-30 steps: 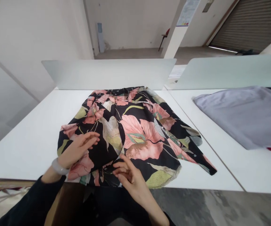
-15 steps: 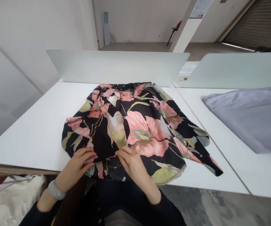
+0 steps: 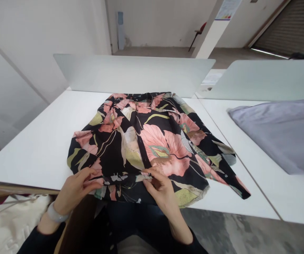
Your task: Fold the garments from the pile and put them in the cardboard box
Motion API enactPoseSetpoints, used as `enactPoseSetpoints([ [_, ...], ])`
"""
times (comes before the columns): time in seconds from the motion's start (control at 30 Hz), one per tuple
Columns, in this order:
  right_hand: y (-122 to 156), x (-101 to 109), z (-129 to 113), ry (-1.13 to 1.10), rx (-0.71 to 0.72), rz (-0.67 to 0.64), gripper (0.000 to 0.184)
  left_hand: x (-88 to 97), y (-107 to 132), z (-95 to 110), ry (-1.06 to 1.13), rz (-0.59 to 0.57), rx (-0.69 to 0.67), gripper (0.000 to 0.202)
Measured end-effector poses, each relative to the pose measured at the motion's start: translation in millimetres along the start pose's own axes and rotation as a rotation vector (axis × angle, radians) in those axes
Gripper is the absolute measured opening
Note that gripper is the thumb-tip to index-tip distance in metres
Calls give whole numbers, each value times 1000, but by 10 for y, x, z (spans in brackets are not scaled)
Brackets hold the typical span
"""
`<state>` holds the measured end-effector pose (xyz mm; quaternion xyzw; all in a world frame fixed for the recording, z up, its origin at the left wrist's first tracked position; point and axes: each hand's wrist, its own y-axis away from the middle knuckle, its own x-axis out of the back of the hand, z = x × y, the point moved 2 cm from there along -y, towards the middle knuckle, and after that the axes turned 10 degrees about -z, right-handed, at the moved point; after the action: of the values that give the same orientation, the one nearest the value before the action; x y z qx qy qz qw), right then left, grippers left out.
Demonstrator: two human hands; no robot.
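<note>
A black garment with large pink and green flowers (image 3: 152, 141) lies spread on the white table (image 3: 35, 148), its lower part hanging over the near edge. My left hand (image 3: 76, 187) pinches the garment's near hem at the left. My right hand (image 3: 159, 185) pinches the same hem further right. Between them the hem is pulled into a straight folded band. A pale bangle sits on my left wrist.
A grey cloth (image 3: 281, 130) lies on the adjoining table at the right. Frosted divider panels (image 3: 133, 74) stand along the tables' far edges. White fabric (image 3: 6, 222) lies low at the left, beside a brown box edge.
Both hands closed on the near hem and moved apart, stretching it into a straight fold. One second ago the left hand lay open on the fabric further up.
</note>
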<state>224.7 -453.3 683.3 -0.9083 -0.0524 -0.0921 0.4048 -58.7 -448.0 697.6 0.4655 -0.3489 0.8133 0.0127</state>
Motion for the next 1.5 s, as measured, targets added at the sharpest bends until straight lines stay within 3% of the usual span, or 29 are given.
enactPoseSetpoints([
  [0.1,-17,5,-83,35,27,3,11,-35,8,-61,-179,49,14,25],
  [0.23,-40,47,-196,-2,127,109,12,120,-10,-94,-417,349,187,15],
  [0.33,-45,93,-158,-13,151,232,10,302,2,-110,-422,539,261,12],
  [0.47,-35,129,25,-27,89,318,9,427,109,-125,-312,643,316,17],
  [0.53,-29,135,123,-1,35,312,12,434,188,-102,-314,700,314,19],
  [0.63,-24,142,211,69,-11,234,15,411,299,-55,-393,781,191,14],
  [0.73,0,158,158,121,26,110,13,354,392,-117,-421,755,129,15],
  [0.87,125,183,-132,171,168,-54,23,243,502,-321,-397,623,146,17],
  [0.97,251,147,-338,255,259,-264,31,183,560,-418,-349,526,252,17],
  [1.1,362,37,-324,420,175,-574,24,130,588,-448,-277,425,398,18],
  [1.33,402,40,-221,444,73,-656,19,63,588,-528,-312,391,399,15],
  [1.5,296,459,-545,472,85,-687,26,66,584,-607,-302,379,345,14],
])
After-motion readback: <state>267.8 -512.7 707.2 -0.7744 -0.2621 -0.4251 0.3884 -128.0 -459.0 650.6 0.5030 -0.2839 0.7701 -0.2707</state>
